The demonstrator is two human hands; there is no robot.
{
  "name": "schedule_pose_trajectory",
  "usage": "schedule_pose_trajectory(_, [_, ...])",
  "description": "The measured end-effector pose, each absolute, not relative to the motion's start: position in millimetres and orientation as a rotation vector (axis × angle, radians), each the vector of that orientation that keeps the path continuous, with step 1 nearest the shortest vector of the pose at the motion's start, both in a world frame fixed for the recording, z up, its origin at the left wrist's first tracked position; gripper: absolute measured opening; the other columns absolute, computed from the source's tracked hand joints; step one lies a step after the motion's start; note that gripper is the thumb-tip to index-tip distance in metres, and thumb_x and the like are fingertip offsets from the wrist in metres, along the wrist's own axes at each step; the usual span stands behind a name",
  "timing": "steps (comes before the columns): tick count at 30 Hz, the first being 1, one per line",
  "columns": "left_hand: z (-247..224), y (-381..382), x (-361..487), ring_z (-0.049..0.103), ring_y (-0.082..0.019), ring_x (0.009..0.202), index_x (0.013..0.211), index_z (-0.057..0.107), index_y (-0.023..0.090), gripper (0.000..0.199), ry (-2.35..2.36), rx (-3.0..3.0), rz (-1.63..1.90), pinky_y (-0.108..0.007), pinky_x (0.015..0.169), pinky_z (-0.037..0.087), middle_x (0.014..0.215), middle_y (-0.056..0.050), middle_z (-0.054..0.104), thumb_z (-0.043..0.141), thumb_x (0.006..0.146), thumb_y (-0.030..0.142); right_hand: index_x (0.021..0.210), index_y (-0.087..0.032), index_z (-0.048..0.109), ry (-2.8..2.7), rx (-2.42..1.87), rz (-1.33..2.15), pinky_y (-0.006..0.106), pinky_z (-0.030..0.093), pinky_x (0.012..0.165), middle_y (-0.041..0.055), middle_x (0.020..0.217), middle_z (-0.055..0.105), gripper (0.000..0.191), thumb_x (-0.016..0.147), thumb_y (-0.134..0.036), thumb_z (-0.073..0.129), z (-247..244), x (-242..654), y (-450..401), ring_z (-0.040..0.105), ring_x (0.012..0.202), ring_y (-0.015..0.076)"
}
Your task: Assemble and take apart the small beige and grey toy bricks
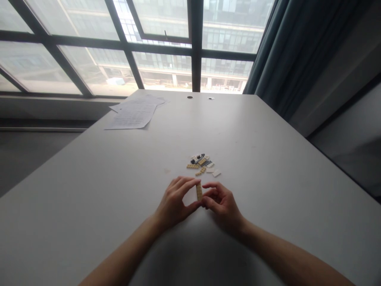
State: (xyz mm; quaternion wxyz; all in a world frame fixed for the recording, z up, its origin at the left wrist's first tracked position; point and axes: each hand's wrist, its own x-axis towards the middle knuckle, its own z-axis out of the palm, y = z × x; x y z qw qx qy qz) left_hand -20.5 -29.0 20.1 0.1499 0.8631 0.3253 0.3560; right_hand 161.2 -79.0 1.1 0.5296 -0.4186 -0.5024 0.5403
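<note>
A tan building-block plate point(199, 191) with studs stands upright between my hands, just above the white table. My left hand point(179, 196) grips it by its ends, fingertips at the top and thumb at the bottom. Close on the right, my right hand point(222, 203) has its fingers curled, and its thumb and fingertips meet at the plate's lower end. Whether a small piece sits in that pinch is too small to make out. Just beyond the hands lies a loose pile of building bricks point(202, 161) in tan, white, grey and black. Two flat white pieces point(216, 173) lie at its near right.
The white table point(253, 167) stretches to the window. Printed sheets of paper point(133, 115) lie at its far left, overhanging the edge. Two round cable holes point(189, 97) are near the far edge. A dark curtain point(272, 59) hangs on the right.
</note>
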Motion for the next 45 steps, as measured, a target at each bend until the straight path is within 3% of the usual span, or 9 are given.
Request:
schedule_pose_trajectory(10, [16,-7,-66,0.055,-0.026,0.109,0.112,0.063,0.025,0.038,1.247,2.496,0.500,-0.041,0.096,0.041,0.112,-0.004,0.067,0.066,0.076,0.038,0.104,-0.021,0.058,-1.400,-1.114,1.133,0.026,0.046,0.061,0.0013,0.075,0.065,0.024,0.081,-0.023,0.061,4,160,-81,0.060,0.069,0.0149])
schedule_pose_trajectory(19, [11,-8,-65,0.055,-0.024,0.109,0.104,0.067,0.025,0.031,1.191,2.479,0.534,-0.040,0.097,0.041,0.113,-0.005,0.066,0.065,0.077,0.038,0.106,-0.021,0.057,-1.439,-1.110,1.120,0.024,0.045,0.058,0.0014,0.076,0.066,0.024,0.082,-0.024,0.060,2,162,-81,0.060,0.070,0.0147])
schedule_pose_trajectory(24, [9,-9,-66,0.055,-0.025,0.110,0.112,0.062,0.024,0.041,1.212,2.429,0.598,-0.042,0.097,0.042,0.112,-0.006,0.066,0.069,0.074,0.036,0.104,-0.021,0.058,-1.430,-1.110,1.120,0.026,0.045,0.061,0.0012,0.075,0.065,0.023,0.082,-0.024,0.060,3,161,-80,0.059,0.069,0.0147])
schedule_pose_trajectory(30, [11,-10,-65,0.057,-0.024,0.109,0.110,0.063,0.024,0.039,1.214,2.422,0.621,-0.040,0.096,0.044,0.110,-0.005,0.067,0.069,0.073,0.033,0.104,-0.021,0.058,-1.418,-1.109,1.127,0.024,0.043,0.057,0.0007,0.074,0.064,0.023,0.082,-0.023,0.061,4,161,-81,0.058,0.067,0.0141])
schedule_pose_trajectory(38, [22,5,-61,0.058,-0.024,0.106,0.114,0.061,0.023,0.041,1.226,2.373,0.601,-0.039,0.094,0.045,0.114,-0.007,0.064,0.064,0.078,0.043,0.102,-0.020,0.059,-1.412,-1.115,1.103,0.023,0.041,0.054,0.0003,0.072,0.063,0.021,0.082,-0.023,0.060,4,160,-80,0.057,0.065,0.0137])
schedule_pose_trajectory(45, [16,44,-34,0.058,-0.023,0.097,0.109,0.065,0.023,0.030,1.373,2.387,0.576,-0.037,0.089,0.046,0.105,-0.006,0.061,0.056,0.081,0.031,0.101,-0.020,0.059,-1.434,-1.124,1.092,0.023,0.040,0.054,0.0007,0.073,0.064,0.019,0.082,-0.023,0.060,4,161,-81,0.057,0.065,0.0136])
